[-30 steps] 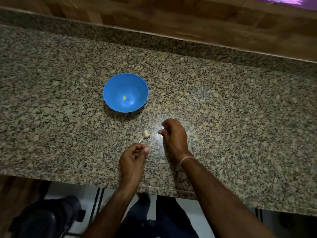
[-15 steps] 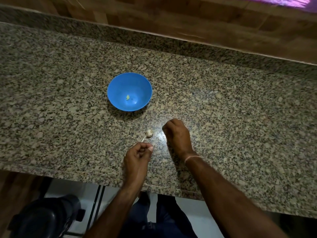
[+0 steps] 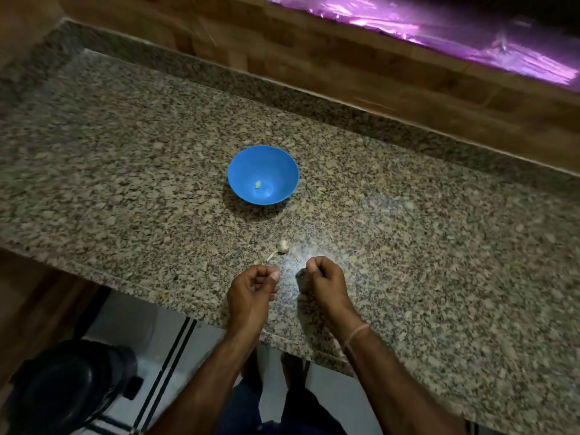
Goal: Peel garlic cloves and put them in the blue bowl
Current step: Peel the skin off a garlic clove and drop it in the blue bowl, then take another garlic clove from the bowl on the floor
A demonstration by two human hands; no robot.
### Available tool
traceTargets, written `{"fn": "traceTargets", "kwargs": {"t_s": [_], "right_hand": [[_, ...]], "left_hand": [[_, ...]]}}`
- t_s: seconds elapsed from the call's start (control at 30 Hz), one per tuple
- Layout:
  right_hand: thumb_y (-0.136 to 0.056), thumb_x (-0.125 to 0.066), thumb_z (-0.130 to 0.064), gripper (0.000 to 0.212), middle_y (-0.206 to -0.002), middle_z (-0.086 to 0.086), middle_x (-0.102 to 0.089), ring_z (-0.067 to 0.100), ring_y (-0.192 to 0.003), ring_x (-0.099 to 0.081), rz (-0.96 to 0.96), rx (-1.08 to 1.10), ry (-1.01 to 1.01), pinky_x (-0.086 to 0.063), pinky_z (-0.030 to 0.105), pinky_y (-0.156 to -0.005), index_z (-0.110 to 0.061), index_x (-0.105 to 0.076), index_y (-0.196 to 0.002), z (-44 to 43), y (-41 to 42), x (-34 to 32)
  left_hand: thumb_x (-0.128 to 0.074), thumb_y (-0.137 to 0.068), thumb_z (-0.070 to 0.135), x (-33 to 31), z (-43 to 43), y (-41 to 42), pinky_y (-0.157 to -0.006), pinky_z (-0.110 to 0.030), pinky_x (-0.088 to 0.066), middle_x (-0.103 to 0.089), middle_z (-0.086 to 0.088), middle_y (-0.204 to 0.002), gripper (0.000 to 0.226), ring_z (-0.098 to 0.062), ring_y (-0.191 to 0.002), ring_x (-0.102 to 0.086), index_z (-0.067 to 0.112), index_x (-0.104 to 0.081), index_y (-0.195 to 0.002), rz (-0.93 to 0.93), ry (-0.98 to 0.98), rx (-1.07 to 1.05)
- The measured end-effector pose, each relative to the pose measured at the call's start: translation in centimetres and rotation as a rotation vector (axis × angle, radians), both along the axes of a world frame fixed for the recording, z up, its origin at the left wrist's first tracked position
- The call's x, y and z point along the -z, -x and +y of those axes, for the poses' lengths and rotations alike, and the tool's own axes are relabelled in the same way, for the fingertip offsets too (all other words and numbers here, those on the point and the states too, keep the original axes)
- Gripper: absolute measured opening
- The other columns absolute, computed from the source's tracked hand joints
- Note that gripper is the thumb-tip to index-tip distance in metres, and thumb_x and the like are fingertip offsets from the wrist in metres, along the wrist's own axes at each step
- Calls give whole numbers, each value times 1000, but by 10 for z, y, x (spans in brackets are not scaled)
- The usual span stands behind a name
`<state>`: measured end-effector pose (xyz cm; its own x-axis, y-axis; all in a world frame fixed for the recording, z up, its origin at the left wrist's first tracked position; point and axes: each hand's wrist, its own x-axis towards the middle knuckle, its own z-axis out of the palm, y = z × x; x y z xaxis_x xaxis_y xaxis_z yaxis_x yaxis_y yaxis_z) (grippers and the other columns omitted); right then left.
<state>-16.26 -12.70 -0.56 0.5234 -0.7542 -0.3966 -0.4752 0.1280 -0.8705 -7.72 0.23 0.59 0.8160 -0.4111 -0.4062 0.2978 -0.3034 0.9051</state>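
Garlic (image 3: 283,246) just ahead, stalk aimed at nearer left hand (image 3: 254,290); it and right hand (image 3: 323,277) curled, contents unclear.

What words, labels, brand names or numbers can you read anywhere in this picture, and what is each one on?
No text can be read anywhere in this view.
blue bowl: plain, no label or mark.
granite counter: speckled pattern only.
purple-lit sheet at the top right: blurred, no lettering to make out.
dark object at the lower left: too dark to show any marking.
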Motion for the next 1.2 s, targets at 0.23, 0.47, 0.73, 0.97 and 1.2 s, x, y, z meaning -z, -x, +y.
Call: {"fn": "traceTargets", "kwargs": {"t_s": [0.23, 0.47, 0.73, 0.97, 1.2], "right_hand": [[-109, -49, -9, 33, -64, 1, -49, 12, -57, -42, -199, -133, -491, -40, 25, -58, -13, -53, -77, 54, -27, -35], [-109, -47, -3, 34, -61, 2, -51, 14, -58, -45, -152, -532, -614, -42, 24, -57, -10, -55, -77, 187, -95, -25], [-106, -44, 5, 37, -69, 5, -47, 12, -59, -44, 40, -835, -635, -40, 25, -61, -12, -51, -74, 396, -145, 4], [-99, -46, 13, 38, -67, 3, -53, 12, -60, -46, 163, -833, -649, -46, 21, -55, -14, -58, -74, 513, -169, 23], [-102, -49, 9, 33, -66, 6, -50, 11, -55, -48, 253, -824, -622, -47, 20, -52, -11, -58, -76, 577, -206, 43]], "left_hand": [[-74, -95, 19, -11, 44, 5, -66, -29, -59, -76, 2, -81, 7, -13, -74, -73, 22, -74, -89, -52, -70, -262], [-73, -96, 13, -5, 181, -6, -63, -24, -54, -72, 8, -68, 16, -9, -63, -64, 22, -71, -82, -95, -73, -673], [-74, -95, 15, 16, 393, 6, -70, -34, -57, -74, 0, -73, 13, -10, -66, -67, 21, -72, -84, -56, -120, -1093], [-72, -97, 22, 30, 520, -2, -70, -21, -55, -74, 6, -78, 6, -8, -69, -69, 20, -73, -91, -6, -207, -1168], [-71, -97, 19, 45, 582, -45, -70, -22, -56, -75, 3, -82, 5, -12, -72, -69, 16, -74, -93, 14, -185, -1203]]}}
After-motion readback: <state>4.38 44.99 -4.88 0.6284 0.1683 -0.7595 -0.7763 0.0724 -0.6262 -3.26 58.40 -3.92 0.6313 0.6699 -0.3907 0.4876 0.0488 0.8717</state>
